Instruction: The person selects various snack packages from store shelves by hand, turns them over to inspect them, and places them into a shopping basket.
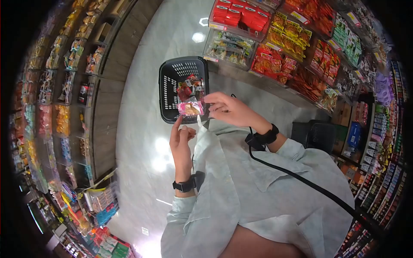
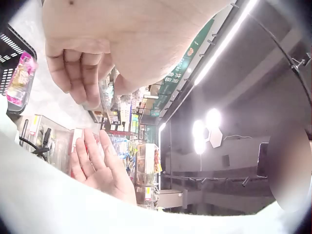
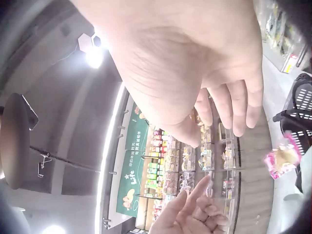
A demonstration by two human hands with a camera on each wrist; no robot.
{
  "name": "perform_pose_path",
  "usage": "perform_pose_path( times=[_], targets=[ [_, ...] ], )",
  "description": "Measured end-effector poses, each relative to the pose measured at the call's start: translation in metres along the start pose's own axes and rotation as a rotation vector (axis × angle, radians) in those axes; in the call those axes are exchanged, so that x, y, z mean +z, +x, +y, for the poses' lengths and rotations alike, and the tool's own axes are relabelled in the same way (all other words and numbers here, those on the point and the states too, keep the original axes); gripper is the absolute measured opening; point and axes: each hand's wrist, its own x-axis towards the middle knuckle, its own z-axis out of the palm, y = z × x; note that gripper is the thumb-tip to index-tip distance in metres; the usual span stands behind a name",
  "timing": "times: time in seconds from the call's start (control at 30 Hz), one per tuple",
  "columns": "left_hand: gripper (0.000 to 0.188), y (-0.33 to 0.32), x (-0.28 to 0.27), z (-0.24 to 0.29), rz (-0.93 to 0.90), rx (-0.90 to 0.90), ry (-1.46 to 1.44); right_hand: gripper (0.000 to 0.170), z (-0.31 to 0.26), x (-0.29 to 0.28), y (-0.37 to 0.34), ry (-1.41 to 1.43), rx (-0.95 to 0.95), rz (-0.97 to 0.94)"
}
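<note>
A small clear packet with pink ends (image 1: 190, 108) shows over the near end of a black shopping basket (image 1: 162, 92), and no fingers are closed round it. In the right wrist view the packet (image 3: 284, 157) is blurred beside the basket. My left hand (image 1: 180, 144) is just on the near side, index finger extended towards the packet, other fingers loosely bent. To the right of the packet, my right hand (image 1: 232, 111) has relaxed fingers and holds nothing. Several red and clear snack packets (image 1: 189, 88) lie inside the basket.
Shelves of wrapped snacks (image 1: 62, 120) line the left side. Bins of red and yellow packets (image 1: 279, 43) stand at upper right. A black cable (image 1: 301, 178) runs from my right wrist across the pale shirt. Grey floor (image 1: 142, 86) lies between the shelves.
</note>
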Motion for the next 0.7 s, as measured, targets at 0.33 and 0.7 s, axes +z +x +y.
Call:
perform_pose_path(
  times=[0.33,0.7],
  targets=[
    [0.027,0.051,0.037,-0.002,-0.293,0.029,0.167,0.027,-0.004,-0.058,0.042,-0.14,-0.002,-0.025],
    [0.019,0.085,-0.048,0.009,-0.58,0.062,0.318,0.027,0.001,0.015,0.035,-0.136,0.087,0.207]
  ],
)
